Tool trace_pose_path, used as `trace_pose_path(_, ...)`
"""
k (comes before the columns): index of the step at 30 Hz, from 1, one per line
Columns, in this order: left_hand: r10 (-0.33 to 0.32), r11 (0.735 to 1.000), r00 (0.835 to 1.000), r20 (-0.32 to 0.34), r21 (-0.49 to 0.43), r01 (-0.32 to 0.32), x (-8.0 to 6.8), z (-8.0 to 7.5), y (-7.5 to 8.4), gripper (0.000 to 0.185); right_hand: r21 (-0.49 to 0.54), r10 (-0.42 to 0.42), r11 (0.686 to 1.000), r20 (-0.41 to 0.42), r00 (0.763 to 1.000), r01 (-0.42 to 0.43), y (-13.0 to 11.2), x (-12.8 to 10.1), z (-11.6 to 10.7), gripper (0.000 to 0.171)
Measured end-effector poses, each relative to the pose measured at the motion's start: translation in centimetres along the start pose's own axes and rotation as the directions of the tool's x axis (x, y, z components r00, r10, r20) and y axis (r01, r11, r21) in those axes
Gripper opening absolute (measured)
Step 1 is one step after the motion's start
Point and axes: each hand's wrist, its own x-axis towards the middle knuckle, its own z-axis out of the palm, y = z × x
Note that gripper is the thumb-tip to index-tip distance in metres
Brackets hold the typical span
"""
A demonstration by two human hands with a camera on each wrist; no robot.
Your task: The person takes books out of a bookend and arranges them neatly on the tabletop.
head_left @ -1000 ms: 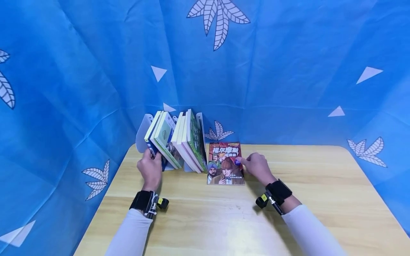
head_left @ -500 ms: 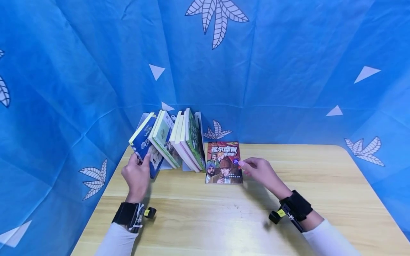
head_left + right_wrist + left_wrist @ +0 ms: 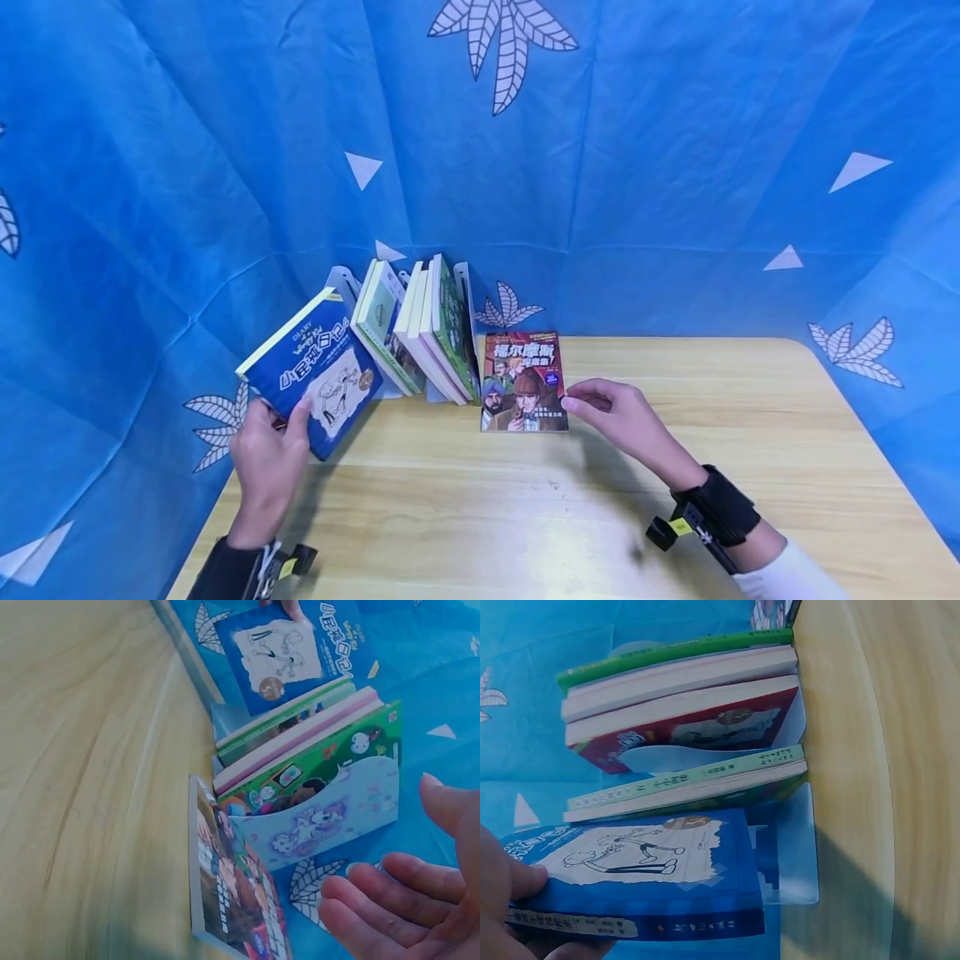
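Observation:
My left hand [image 3: 264,457] grips a blue diary book [image 3: 311,383] by its lower corner and holds it tilted in the air, left of the book rack; the same blue book [image 3: 637,874] fills the left wrist view with my thumb on its cover. Several books [image 3: 416,329] lean in a white bookend rack [image 3: 467,287] at the table's back. A red-covered detective book [image 3: 524,382] lies flat to the right of the rack. My right hand [image 3: 617,411] hovers at that book's right edge, fingers loosely curled and holding nothing; its fingers [image 3: 390,896] show relaxed in the right wrist view.
The wooden table [image 3: 675,467] stretches out in front and to the right. Blue cloth with white leaf prints [image 3: 675,167] walls in the back and both sides, close behind the rack.
My left hand has pulled the blue book out of the rack and carried it left and toward me. The right hand has drawn back slightly from the red book's edge.

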Motion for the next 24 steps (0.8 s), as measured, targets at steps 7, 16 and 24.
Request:
trace_pose_path(7, 0.021, 0.998, 0.999, 0.031, 0.05, -0.022, -1.0, -2.5, 0.9, 0.033, 0.048, -0.024, 0.999, 0.015, 1.0, 0.023, -0.4, -0.9, -0.2, 0.048)
trace_pose_path(16, -0.034, 0.994, 0.979, 0.2, -0.095, 0.054, -3.5, -3.2, 3.4, 0.036, 0.149, -0.081, 0.987, 0.117, 0.99, 0.063, -0.9, -1.8, 0.4, 0.056)
trace_pose_path(24, -0.034, 0.971, 0.922, 0.387, -0.207, 0.122, -5.6, -1.6, 5.9, 0.033, 0.138, -0.184, 0.977, 0.144, 0.972, 0.165, -1.3, -2.5, 1.5, 0.068)
